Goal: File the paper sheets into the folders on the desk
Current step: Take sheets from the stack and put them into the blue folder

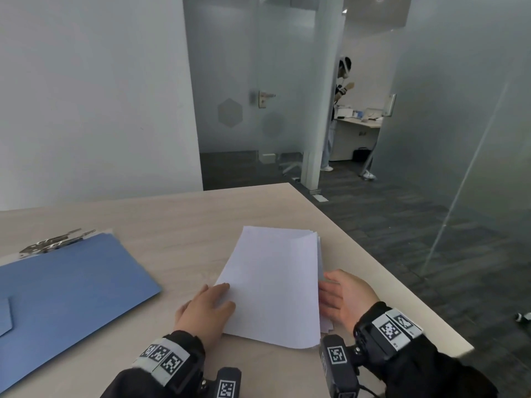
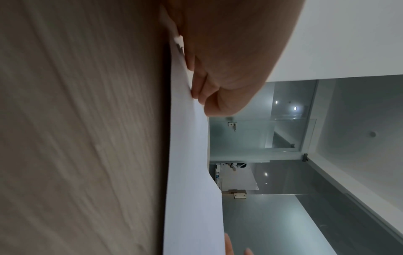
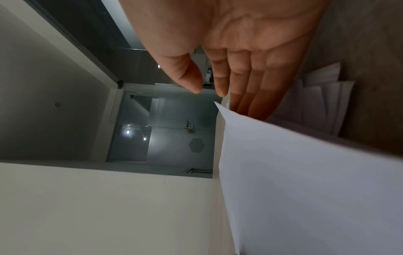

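Observation:
A stack of white paper sheets [image 1: 319, 248] lies on the right half of the wooden desk [image 1: 172, 222]. Its top sheet [image 1: 273, 282] is raised a little above the rest. My left hand [image 1: 207, 305] pinches that sheet's near left edge, and in the left wrist view the curled fingers [image 2: 202, 93] hold the sheet [image 2: 191, 189] off the desk. My right hand [image 1: 344, 297] lies flat at the stack's right edge, with its straight fingers [image 3: 246, 89] reaching under the raised sheet [image 3: 305, 189] onto the fanned stack [image 3: 322, 103]. A blue folder [image 1: 66, 288] lies shut at the left.
Metal binder clips [image 1: 54, 242] lie just behind the folder. The desk's right edge [image 1: 402, 282] runs close to my right wrist, with dark floor beyond it. Frosted glass walls and a door stand behind the desk. Another person [image 1: 342, 110] stands in the far room.

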Available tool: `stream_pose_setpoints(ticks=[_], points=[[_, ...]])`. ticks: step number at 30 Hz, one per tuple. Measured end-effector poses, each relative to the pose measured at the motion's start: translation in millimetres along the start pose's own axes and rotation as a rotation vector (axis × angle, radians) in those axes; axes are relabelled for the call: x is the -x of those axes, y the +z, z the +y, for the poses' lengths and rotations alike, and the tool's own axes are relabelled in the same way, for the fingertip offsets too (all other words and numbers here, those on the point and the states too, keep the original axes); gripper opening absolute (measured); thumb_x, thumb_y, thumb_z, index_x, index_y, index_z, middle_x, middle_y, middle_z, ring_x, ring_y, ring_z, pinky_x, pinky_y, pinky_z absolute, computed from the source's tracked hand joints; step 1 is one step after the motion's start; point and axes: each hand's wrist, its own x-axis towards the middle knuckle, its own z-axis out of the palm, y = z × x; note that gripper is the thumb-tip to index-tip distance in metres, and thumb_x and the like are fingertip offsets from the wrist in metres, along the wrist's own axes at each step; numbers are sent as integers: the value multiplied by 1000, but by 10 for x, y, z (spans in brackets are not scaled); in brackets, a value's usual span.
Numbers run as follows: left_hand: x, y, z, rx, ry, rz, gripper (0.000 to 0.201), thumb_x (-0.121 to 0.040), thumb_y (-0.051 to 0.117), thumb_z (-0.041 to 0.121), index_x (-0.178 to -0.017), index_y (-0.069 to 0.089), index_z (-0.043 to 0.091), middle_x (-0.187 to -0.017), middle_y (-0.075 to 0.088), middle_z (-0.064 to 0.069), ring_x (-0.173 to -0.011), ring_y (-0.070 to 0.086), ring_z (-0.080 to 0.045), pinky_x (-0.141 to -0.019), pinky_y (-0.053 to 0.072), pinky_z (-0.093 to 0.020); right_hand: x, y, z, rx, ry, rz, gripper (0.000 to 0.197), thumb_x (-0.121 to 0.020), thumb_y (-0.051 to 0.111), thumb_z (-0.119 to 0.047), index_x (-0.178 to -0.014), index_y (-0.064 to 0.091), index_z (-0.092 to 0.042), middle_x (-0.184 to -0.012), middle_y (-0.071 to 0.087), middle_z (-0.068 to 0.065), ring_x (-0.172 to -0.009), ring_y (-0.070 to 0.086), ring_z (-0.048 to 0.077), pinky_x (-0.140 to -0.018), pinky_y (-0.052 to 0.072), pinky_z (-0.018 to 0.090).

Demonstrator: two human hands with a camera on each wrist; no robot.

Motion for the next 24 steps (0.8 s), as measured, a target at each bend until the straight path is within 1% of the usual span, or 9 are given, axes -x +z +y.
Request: stream_pose_setpoints(ticks=[3,6,9,11,14,18,20,22,24], points=[[27,-33,-17,47,24,-18,44,-94,47,32,-138,46,39,-154,36,8,-148,15,-6,-119,10,-31,-64,30,22,90,26,-11,24,-91,55,-17,-100,68,0,-97,75,19,-80,68,32,-70,54,39],[18,-40,-54,103,46,-26,39,-93,49,29,-130,54,39,-151,42,9,-147,17,-3,-120,12,-32,-139,52,24,183,54,12,27,-92,59,-16,-104,68,6,-106,72,27,-94,69,42,-76,54,45],[14,-45,-79,162,46,-36,29,-92,50,29,-109,55,51,-146,48,10,-147,17,-1,-120,14,-32,-199,46,27,273,82,26,27,-89,64,-14,-103,69,9,-99,73,28,-95,70,46,-85,54,50],[18,-45,-86,180,47,-41,26,-91,51,29,-99,51,53,-144,50,11,-146,19,0,-120,15,-32,-224,46,45,313,84,20,24,-87,65,-12,-99,69,8,-101,73,29,-96,69,46,-93,52,54],[25,-45,-91,186,47,-34,25,-91,51,29,-102,49,52,-146,46,12,-145,23,-3,-120,18,-34,-220,85,48,358,53,-2,9,-88,62,-3,-90,68,4,-108,70,32,-102,66,47,-96,50,57],[13,-31,-120,175,72,-46,27,-92,52,29,-109,47,49,-148,44,12,-145,23,-3,-121,13,-32,-228,82,105,328,-2,-20,18,-87,55,7,-101,67,7,-105,70,32,-97,67,47,-89,53,55],[4,-24,-137,197,51,-55,27,-91,53,30,-108,50,50,-146,45,10,-145,25,-5,-120,16,-32,-203,72,105,338,-38,-21,24,-85,54,8,-105,68,5,-102,72,29,-96,68,47,-89,54,56],[-20,-31,-182,256,29,-63,28,-89,56,31,-104,54,55,-142,48,12,-140,36,-11,-116,26,-32,-136,54,73,321,-92,-28,26,-87,52,9,-103,70,-1,-97,73,23,-91,69,42,-79,56,47],[-41,-62,-226,358,11,-73,30,-88,58,29,-103,54,55,-133,53,14,-127,50,-14,-108,39,-34,-40,38,42,292,-144,-61,28,-90,50,8,-102,70,-9,-97,75,17,-88,69,37,-69,55,38]])
